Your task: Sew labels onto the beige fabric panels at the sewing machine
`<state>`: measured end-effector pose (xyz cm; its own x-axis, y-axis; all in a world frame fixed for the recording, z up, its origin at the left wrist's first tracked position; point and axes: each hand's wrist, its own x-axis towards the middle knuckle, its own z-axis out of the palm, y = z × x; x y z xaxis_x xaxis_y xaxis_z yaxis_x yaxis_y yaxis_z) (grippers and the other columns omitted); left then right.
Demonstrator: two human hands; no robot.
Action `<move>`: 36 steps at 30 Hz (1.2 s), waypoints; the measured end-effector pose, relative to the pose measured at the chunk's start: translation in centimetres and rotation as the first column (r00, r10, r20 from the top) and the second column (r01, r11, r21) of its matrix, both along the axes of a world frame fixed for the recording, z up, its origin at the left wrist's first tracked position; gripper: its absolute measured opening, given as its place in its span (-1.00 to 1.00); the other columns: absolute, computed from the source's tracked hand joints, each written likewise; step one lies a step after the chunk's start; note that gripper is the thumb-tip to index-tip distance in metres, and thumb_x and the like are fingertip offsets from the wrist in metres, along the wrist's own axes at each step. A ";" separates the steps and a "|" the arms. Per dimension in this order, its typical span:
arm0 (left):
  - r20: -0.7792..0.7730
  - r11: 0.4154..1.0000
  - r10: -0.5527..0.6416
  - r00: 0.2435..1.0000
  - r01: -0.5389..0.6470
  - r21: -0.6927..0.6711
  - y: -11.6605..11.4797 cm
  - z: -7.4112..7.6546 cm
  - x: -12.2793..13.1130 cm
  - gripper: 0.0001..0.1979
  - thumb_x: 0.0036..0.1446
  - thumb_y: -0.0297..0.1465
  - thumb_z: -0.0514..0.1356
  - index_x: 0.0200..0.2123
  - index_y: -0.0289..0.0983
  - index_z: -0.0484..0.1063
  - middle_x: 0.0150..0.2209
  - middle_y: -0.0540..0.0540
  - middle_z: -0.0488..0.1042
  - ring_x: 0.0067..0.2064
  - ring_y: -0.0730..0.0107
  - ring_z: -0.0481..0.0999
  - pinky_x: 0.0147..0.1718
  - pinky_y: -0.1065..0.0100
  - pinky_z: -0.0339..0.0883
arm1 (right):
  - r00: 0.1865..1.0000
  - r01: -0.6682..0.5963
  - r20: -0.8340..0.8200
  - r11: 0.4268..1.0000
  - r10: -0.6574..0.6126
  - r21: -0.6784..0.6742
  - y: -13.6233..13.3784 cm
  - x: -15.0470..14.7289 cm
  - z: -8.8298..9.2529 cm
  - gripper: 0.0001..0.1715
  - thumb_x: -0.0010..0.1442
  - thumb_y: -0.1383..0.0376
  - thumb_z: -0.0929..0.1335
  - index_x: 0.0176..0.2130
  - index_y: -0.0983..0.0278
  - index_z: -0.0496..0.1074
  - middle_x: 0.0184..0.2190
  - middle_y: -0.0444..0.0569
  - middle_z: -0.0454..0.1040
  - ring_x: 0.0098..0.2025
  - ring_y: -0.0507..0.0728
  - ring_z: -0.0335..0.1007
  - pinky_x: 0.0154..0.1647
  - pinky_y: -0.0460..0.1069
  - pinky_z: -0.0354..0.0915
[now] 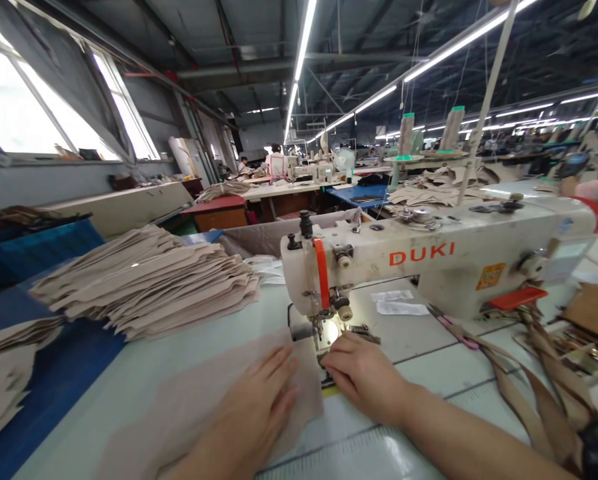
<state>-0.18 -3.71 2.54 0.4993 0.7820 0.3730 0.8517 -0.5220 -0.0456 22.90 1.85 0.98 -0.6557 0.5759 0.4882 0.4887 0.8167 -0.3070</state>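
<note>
A white sewing machine point(369, 260) with orange trim stands before me, its lamp lit at the needle. A pale beige fabric piece point(179, 407) lies on the table, one edge beside the presser foot. My left hand point(259, 407) rests flat on this fabric, fingers stretched toward the machine. Close to the right side of the needle is my right hand point(361, 373), its fingers bent and pressed together. What those fingertips hold, if anything, is hidden.
A tall stack of beige fabric pieces point(169, 283) sits at the left, more pieces point(3, 373) nearer me. Right of the needle lie white labels point(401, 307), pink-handled scissors point(453, 327) and brown straps point(533, 400). Thread cones point(406, 137) stand behind the machine.
</note>
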 end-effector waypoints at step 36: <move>0.000 0.998 -0.035 0.999 0.035 0.060 5.9 -5.6 -1.9 -0.47 0.20 -0.05 0.12 0.17 -0.12 0.41 0.18 -0.14 0.40 0.11 0.00 0.49 0.04 0.09 0.42 | 0.657 0.680 0.513 0.728 -0.553 -0.085 7.2 11.5 6.8 -0.75 0.38 0.28 0.27 -0.12 0.34 0.51 -0.15 0.11 0.54 -0.12 0.18 0.48 -0.08 0.04 0.34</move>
